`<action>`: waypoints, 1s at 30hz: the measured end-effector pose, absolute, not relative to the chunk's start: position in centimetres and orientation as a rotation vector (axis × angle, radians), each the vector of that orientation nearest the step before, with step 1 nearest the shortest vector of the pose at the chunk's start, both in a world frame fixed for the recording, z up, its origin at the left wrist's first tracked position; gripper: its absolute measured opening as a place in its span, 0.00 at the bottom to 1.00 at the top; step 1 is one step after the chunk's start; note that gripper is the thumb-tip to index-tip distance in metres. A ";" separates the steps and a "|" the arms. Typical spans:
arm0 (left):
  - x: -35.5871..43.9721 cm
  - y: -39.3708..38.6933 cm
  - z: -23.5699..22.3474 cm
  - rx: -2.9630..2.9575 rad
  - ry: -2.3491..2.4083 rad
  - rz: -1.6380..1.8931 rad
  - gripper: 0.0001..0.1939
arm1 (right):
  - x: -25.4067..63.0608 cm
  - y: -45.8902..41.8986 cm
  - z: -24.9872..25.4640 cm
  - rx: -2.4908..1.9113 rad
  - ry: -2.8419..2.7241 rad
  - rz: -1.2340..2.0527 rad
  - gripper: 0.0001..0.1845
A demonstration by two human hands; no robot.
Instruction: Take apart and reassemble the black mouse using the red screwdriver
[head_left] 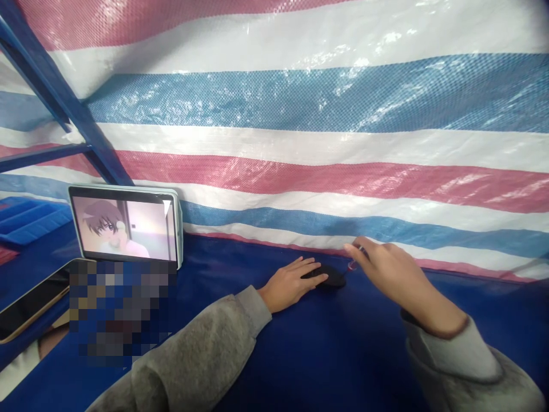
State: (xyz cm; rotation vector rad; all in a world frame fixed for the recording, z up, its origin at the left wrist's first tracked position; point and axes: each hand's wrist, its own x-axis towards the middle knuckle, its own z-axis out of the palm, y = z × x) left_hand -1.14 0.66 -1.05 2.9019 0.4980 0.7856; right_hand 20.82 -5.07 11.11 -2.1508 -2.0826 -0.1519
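Observation:
On the blue work surface [300,349] lies a flat, black, oval object [334,277] whose kind I cannot make out. My left hand [294,284] rests palm down against its left end, fingers stretched out and spread, some of them over its top. Just right of the oval, my right hand [388,272] is raised a little above the surface with fingers closed in a pinch. A small dark bit shows between thumb and fingers, too hidden to name. A thin pinkish loop [352,265] hangs below the fingertips, near the oval's right end.
A tablet [124,226] playing a cartoon leans upright at the left. Close to it are a phone [38,297], a pixelated patch and blue plastic trays [36,220]. A striped tarp [300,143] walls the back; a blue metal frame [64,103] stands at upper left.

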 end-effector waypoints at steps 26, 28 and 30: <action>-1.2 0.6 -1.3 2.933 0.478 0.757 0.21 | 20.4 -4.9 11.1 -2.038 -2.087 -0.090 0.17; -1.2 0.6 -1.2 2.935 0.479 0.746 0.22 | 20.5 -4.9 11.1 -2.068 -2.065 -0.099 0.17; -1.2 0.6 -1.3 2.930 0.482 0.749 0.22 | 20.5 -4.9 11.2 -2.086 -2.053 -0.080 0.19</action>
